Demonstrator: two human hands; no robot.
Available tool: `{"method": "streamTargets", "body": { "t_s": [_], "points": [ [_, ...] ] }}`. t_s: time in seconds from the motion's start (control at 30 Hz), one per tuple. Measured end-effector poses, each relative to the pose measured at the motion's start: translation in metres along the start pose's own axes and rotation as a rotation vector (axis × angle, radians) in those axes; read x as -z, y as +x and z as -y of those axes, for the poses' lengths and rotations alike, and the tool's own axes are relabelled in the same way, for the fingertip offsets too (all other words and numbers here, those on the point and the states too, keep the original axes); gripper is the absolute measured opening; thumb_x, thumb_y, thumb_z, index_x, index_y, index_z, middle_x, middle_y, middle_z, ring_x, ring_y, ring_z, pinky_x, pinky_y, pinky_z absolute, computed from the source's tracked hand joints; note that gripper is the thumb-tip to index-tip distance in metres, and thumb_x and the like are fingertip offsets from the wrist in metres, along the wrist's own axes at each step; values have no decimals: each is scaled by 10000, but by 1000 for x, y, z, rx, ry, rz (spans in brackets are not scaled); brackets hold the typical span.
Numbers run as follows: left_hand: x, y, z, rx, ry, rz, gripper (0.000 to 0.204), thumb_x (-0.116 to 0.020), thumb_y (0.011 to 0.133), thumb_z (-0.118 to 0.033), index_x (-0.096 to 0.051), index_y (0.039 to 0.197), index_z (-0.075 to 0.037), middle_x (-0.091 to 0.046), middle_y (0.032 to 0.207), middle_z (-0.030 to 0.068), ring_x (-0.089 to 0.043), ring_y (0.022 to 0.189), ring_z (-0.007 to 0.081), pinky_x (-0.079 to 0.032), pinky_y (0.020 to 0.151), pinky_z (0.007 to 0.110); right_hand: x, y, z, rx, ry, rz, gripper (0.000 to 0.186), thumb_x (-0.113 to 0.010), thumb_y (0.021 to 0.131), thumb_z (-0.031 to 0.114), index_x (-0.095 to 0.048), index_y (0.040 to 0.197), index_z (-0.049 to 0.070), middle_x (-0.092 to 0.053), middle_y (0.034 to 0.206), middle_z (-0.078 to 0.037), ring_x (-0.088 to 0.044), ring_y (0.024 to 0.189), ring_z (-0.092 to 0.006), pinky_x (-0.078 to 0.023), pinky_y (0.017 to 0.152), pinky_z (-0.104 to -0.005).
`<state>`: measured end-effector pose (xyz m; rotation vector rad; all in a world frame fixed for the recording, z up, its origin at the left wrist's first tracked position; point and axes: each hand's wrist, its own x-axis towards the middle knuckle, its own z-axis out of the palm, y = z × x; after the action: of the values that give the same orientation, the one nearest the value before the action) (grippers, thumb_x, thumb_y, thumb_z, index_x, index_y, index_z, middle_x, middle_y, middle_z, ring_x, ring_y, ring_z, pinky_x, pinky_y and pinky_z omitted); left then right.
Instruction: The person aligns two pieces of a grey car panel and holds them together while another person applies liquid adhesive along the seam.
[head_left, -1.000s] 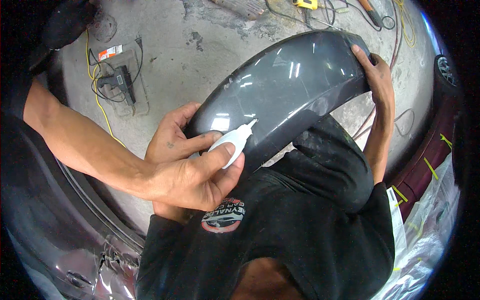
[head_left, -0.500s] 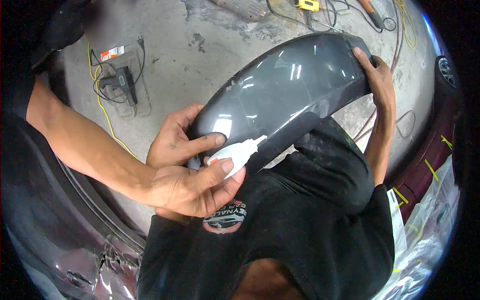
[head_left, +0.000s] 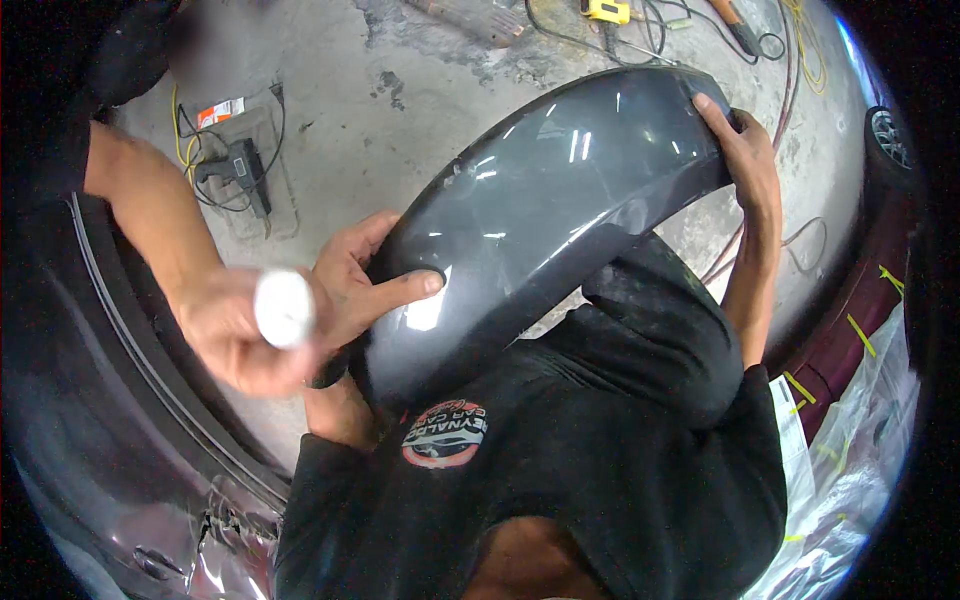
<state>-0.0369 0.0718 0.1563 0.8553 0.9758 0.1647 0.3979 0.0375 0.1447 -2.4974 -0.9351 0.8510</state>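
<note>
A glossy dark grey curved body panel rests over my black-clothed lap and torso. My left hand grips its lower left end, thumb lying on the glossy face. My right hand grips the upper right end, thumb on top and the other fingers mostly hidden behind it. From the left, a co-worker's arm in a dark sleeve reaches in; that hand, blurred by motion, holds a small white squeeze bottle off the panel, just left of my left hand.
A black gun-shaped tool with cords lies on the concrete floor. A yellow tool and cables lie at the top. A damaged dark car body borders the left, a maroon one with tape and plastic sheeting the right.
The co-worker's hand has pulled the white bottle leftward, away from the panel face, uncovering more of it. My two hands still grip the panel, which has barely shifted.
</note>
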Motion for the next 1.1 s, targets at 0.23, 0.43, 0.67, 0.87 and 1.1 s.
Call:
{"method": "streamTargets", "body": {
  "t_s": [0.23,0.43,0.67,0.87,1.1],
  "points": [
    [-4,-2,-9,40,50,-46,458,-868,778,-151,-643,1138,19,-686,971,30,-619,877,102,-500,813,264,1,2,-4,-11,13,27,777,-757,766,654,-696,924,-105,-673,773,-141,-635,662,-207,-495,632,-322],
    [-2,-1,-8,38,73,-41,456,-867,777,-144,-641,1137,22,-683,963,30,-622,872,107,-504,805,266,0,3,-3,1,4,18,782,-754,766,658,-695,922,-106,-672,771,-144,-634,666,-205,-488,623,-319],
    [-6,-3,-11,38,70,-47,468,-873,772,-148,-639,1137,27,-680,967,33,-622,870,111,-503,800,266,1,6,-9,-19,30,40,800,-757,760,662,-691,935,-116,-672,786,-147,-631,669,-200,-481,619,-319],
    [-9,-4,-12,32,110,-53,471,-881,767,-163,-643,1129,22,-675,950,30,-617,865,108,-501,791,264,2,10,-15,-33,4,83,803,-752,766,661,-692,957,-117,-682,801,-151,-637,676,-203,-485,630,-316],
    [-13,-5,-10,27,95,-63,457,-883,767,-170,-646,1111,16,-669,934,21,-608,847,101,-497,777,260,-2,8,-17,-15,63,87,809,-744,778,653,-686,993,-125,-691,825,-162,-648,701,-213,-502,665,-326]
  ]
}}
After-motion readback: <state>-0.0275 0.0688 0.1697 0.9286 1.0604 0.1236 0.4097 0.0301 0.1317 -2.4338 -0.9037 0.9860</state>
